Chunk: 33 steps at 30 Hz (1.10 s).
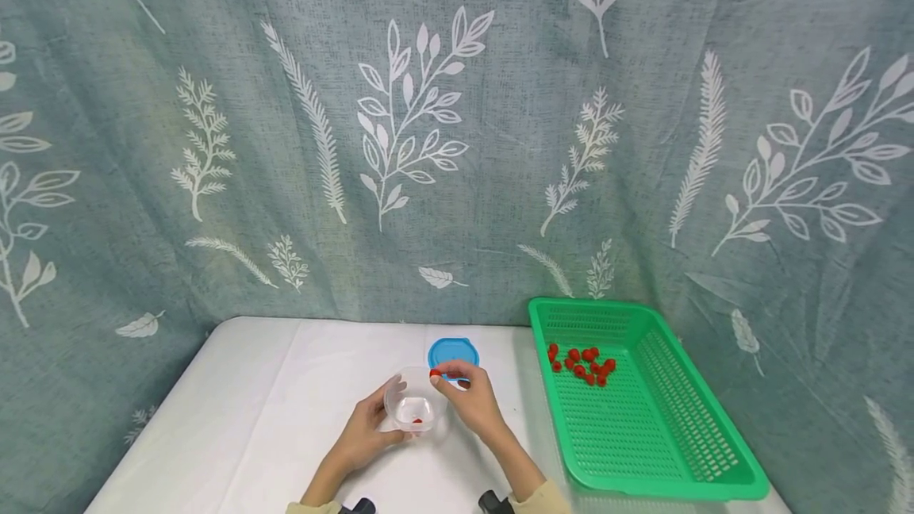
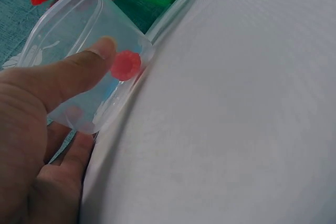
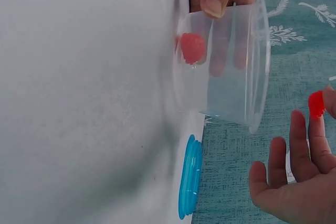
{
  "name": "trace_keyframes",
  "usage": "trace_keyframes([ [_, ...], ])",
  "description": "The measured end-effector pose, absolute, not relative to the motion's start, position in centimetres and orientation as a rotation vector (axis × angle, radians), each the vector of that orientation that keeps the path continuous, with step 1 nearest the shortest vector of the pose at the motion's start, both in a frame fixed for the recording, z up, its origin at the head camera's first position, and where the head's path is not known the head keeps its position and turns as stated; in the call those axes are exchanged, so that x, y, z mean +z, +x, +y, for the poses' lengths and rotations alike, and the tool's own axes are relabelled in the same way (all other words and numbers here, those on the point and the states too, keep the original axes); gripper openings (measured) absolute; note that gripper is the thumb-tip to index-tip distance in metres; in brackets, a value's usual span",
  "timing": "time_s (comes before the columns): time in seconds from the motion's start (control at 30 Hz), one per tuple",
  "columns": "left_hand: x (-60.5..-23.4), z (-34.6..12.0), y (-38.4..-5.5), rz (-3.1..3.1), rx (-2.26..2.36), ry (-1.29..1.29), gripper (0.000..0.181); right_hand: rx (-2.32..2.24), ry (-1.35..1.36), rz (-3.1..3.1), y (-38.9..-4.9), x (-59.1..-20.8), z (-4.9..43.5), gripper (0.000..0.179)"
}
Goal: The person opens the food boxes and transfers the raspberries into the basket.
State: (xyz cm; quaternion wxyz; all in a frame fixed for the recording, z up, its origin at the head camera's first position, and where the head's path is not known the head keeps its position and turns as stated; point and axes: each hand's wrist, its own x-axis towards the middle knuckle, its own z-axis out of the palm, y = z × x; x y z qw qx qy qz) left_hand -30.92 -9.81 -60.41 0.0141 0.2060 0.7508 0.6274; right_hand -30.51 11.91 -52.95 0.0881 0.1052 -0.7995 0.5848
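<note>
My left hand [image 1: 366, 433] grips a clear plastic tub [image 3: 231, 77] around its side, thumb toward me and fingers on the far side. Inside, on the tub's floor, lies a red raspberry [image 3: 192, 48], seen through the wall in both wrist views. Between thumb and forefinger, my right hand [image 1: 473, 401] pinches another red raspberry [image 3: 316, 104] close over the tub's rim. Its other fingers are spread apart in the right wrist view. Just behind the tub, a round blue lid [image 1: 453, 350] lies on the table, partly covered by the right hand in the head view.
To the right stands a green perforated basket [image 1: 643, 427] with several raspberries [image 1: 580, 370] grouped toward its back left. A white cloth covers the table [image 1: 236, 403]. Behind it hangs a grey-green curtain [image 1: 500, 181] with white leaf prints.
</note>
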Motion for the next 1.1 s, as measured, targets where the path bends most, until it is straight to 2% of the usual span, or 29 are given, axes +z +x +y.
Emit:
trace_keyframes([
  [0.73,-60.5,-9.5,-30.8,2.384,1.909,0.569,0.097,2.042,0.394,-2.409,-25.2,-51.2,15.4,0.023],
  [1.1,-60.6,-9.7,-31.0,2.336,1.941,0.586,0.099,1.998,0.483,-2.405,-23.7,-46.1,20.7,0.029],
])
